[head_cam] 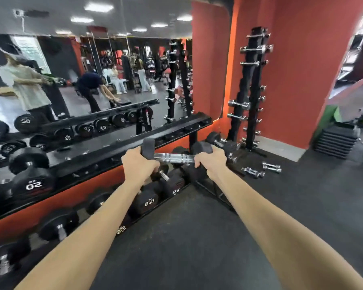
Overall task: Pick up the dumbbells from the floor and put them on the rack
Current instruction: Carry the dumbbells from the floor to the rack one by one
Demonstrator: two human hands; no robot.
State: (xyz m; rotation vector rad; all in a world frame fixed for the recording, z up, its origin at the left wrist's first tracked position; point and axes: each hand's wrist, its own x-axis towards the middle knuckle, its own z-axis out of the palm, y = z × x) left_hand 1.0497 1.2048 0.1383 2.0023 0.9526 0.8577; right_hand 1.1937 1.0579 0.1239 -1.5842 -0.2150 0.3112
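Commercial gym, weights area. Evidence: long black dumbbell rack [117,149] running 9 to 12 o'clock, loaded with numbered rubber dumbbells [33,185]; upright stand [249,91] of small chrome dumbbells at 1 o'clock against a red wall [302,70]. Wall mirror [92,70] at 11 o'clock reflects people and more exercise equipment; black rubber floor [197,237] underfoot, stacked step platforms [335,139] at 2 o'clock.
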